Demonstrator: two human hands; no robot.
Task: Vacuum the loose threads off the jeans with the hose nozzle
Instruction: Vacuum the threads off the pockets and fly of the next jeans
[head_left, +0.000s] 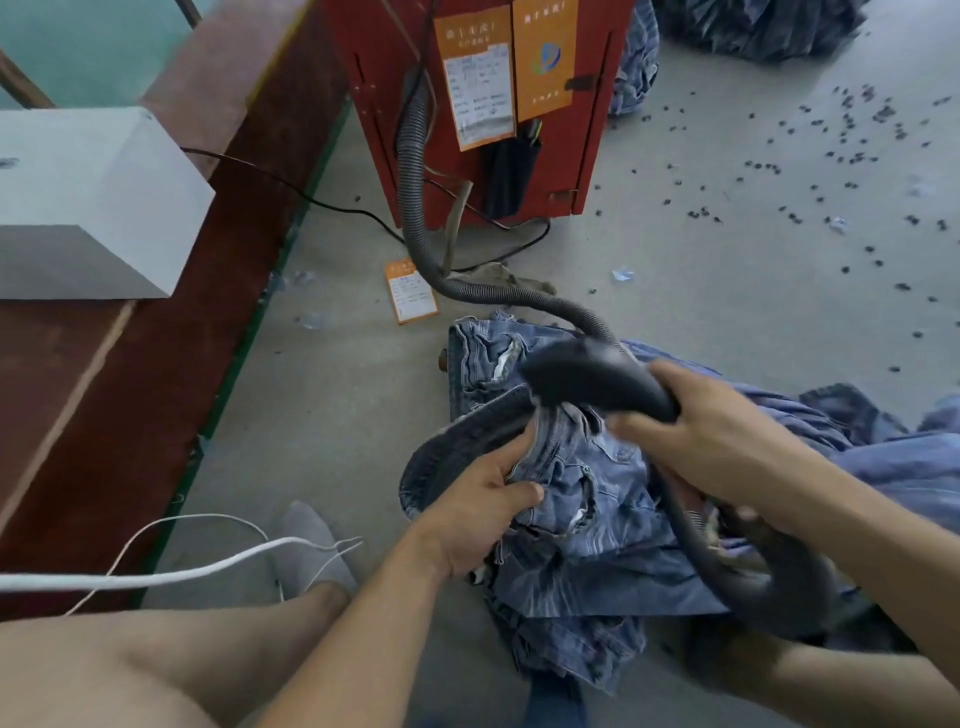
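Gripping the black nozzle (587, 376) over the crumpled jeans (582, 499), the right hand (711, 436) works beside the left hand (483, 512) pinching denim, open floor (727, 270) right, red machine (483, 104) ahead.

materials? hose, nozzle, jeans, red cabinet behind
Hose: ribbed grey corrugation, probably flexible plastic.
Nozzle: smooth dark matte shell, likely hard plastic; blurred.
Jeans: faded blue denim with frayed rips.
Red cabinet: flat painted panels with a hinge, maybe sheet metal or painted wood; unclear.
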